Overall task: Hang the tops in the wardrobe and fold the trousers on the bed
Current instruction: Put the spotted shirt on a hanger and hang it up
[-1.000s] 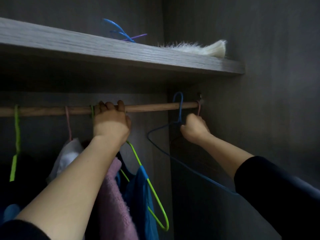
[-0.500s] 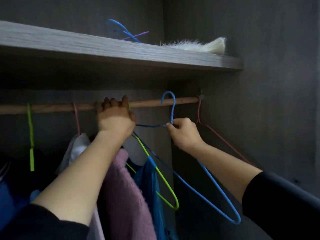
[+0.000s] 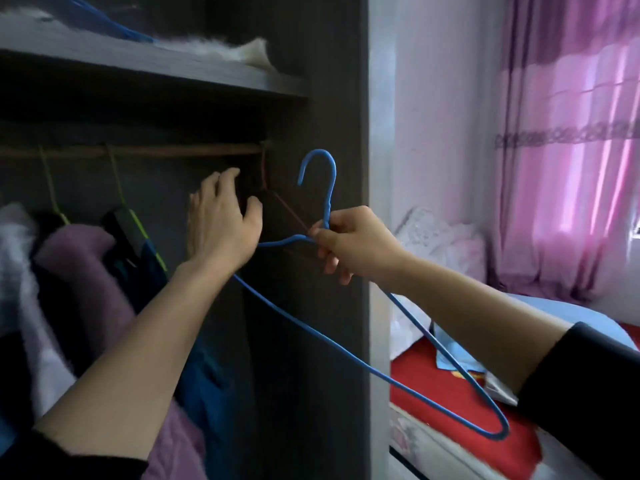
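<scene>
Tops (image 3: pixel 86 271) hang on the left inside the wardrobe (image 3: pixel 329 98) — a fuzzy purple one nearest the middle, a blue top (image 3: pixel 204 368) just right of it and partly behind the left forearm, and a white garment (image 3: pixel 17 271) at the left edge. Two green hangers (image 3: pixel 119 183) hook over the wooden rail (image 3: pixel 173 151) above them. At the right end of the rail a reddish-brown hanger (image 3: pixel 265 171) hangs bare beside the wardrobe's side panel.

The right hand (image 3: pixel 353 244) grips a bare blue hanger (image 3: pixel 333 183) at its neck, fingers curled round the twisted wire. The hook stands upright and clear of the rail, out in front of the side panel, and the wire triangle slants down to the right with its near corner over the bed (image 3: pixel 446 389).

The left hand (image 3: pixel 221 220) is apart from the right, fingers spread and loosely bent, holding nothing. It sits below the rail, just left of the reddish-brown hanger — whether it touches that hanger I cannot tell.

On the shelf (image 3: pixel 138 60) above the rail lie a white furry item (image 3: pixel 221 48) and more blue wire (image 3: pixel 114 26). Right of the wardrobe the bed has a red cover with a light blue cloth (image 3: pixel 446 344) on it, a white pillow (image 3: pixel 440 244) at its far end, and pink curtains (image 3: pixel 571 185) beyond. A black sleeve (image 3: pixel 588 393) covers the right upper arm
</scene>
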`<state>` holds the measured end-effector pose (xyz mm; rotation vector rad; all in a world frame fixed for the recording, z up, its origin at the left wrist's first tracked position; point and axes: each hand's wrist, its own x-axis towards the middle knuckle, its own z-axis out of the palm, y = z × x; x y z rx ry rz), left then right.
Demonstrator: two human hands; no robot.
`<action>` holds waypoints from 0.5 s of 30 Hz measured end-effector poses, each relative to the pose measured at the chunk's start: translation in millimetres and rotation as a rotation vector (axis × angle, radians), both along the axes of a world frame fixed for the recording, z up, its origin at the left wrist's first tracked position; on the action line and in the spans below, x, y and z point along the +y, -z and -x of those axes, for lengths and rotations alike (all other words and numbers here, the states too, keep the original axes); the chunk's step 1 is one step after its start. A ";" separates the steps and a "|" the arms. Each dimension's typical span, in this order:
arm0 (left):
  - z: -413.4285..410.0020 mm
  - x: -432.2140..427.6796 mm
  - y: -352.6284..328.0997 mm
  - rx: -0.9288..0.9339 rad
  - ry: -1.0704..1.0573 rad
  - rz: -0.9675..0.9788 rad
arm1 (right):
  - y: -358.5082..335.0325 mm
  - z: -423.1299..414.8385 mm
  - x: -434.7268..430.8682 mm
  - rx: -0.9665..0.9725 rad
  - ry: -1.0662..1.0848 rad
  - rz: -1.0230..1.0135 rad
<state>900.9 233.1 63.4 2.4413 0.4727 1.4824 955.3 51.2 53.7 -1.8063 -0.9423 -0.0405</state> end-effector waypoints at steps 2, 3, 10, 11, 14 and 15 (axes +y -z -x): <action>0.8 -54.4 19.8 -0.080 0.101 0.003 | 12.6 4.8 -56.9 0.017 0.010 0.031; -0.3 -81.3 31.4 -0.110 0.157 0.009 | 19.2 6.4 -86.8 0.033 0.020 0.048; -29.8 -274.7 124.7 -0.001 0.470 0.150 | 92.8 1.3 -291.7 0.252 0.218 0.142; -36.1 -300.4 137.4 0.048 0.500 0.175 | 104.7 1.2 -317.5 0.276 0.261 0.163; -57.3 -376.1 176.0 0.209 0.608 0.197 | 142.0 -0.3 -389.9 0.345 0.390 0.200; -64.9 -400.6 189.5 0.267 0.644 0.181 | 154.1 -0.4 -412.3 0.363 0.430 0.208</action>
